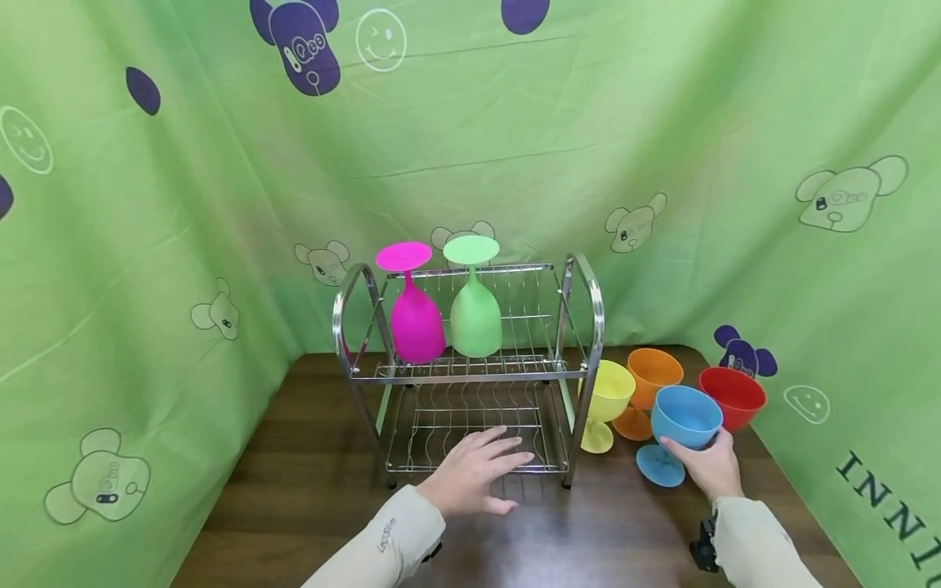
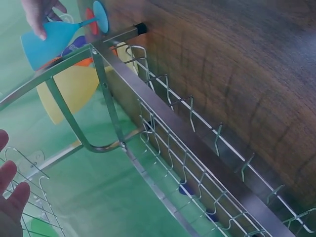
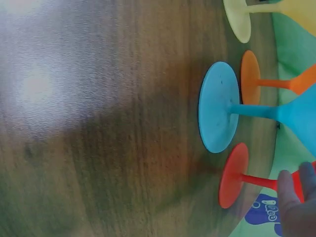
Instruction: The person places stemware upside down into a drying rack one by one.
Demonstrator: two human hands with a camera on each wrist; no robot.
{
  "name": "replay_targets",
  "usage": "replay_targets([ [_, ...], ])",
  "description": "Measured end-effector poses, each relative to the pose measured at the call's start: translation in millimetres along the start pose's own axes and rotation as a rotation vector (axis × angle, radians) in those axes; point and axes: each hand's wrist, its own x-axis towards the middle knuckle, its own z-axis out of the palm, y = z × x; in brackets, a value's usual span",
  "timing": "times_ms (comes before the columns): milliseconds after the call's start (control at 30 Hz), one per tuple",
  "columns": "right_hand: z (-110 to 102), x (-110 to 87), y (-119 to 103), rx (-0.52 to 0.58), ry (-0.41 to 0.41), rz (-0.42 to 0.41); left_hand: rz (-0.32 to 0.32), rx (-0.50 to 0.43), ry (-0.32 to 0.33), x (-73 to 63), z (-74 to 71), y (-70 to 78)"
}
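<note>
My right hand (image 1: 711, 472) holds a blue plastic goblet (image 1: 685, 423) by the lower bowl, thumb on the near side and fingers around the right. The goblet is upright, its round blue foot facing down. Right behind these fingers in the right wrist view is a red goblet (image 3: 233, 177). My left hand (image 1: 476, 474), fingers spread and holding nothing, hovers before the lower tier of a two-tier metal dish rack (image 1: 470, 378). On the upper tier, a magenta goblet (image 1: 417, 327) and a light green goblet (image 1: 476, 321) stand upside down.
Right of the rack stand a yellow goblet (image 1: 610, 392) and an orange goblet (image 1: 653, 377), upright and close together. All this is on a dark wooden table (image 1: 294, 457). Green patterned cloth (image 1: 470, 163) hangs around its back and sides.
</note>
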Motion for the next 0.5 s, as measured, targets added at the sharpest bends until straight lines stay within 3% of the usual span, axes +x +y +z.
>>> replay_targets([
  [167, 1.9, -8.3, 1.0, -0.007, -0.002, -0.018, -0.019, -0.016, -0.005, 4.6, -1.0, 3.0],
  [500, 6.3, -30.1, -1.0, -0.033, -0.027, -0.22, -0.03, -0.054, 0.032, 8.6, -4.3, 3.9],
])
